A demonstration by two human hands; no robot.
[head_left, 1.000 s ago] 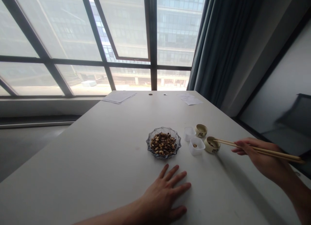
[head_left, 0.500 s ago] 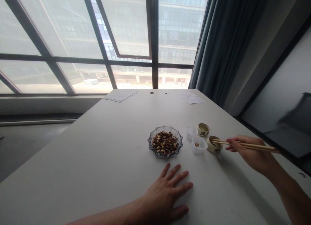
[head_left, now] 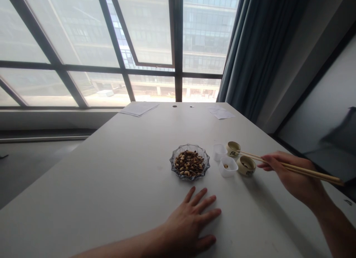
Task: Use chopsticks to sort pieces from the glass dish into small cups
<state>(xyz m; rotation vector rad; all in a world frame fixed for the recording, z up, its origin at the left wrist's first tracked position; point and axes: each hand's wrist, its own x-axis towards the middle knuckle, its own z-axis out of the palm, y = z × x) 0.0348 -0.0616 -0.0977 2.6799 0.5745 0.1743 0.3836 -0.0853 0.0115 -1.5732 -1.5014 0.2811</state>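
On the white table (head_left: 111,169), right of the glass dish (head_left: 189,174) of nuts, the right hand (head_left: 289,174) grips wooden chopsticks (head_left: 303,168) in closed fingers, tips just beside a small ceramic cup (head_left: 233,148). Below the dish, the left hand (head_left: 189,224) lies flat, fingers spread open.

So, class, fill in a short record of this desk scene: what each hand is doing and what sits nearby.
Right hand: holds wooden chopsticks, tips at the rear ceramic cup
Left hand: flat on the white table
Glass dish: striped seeds and pale nuts
Front plastic tub: a few nuts
Far end: paper sheets
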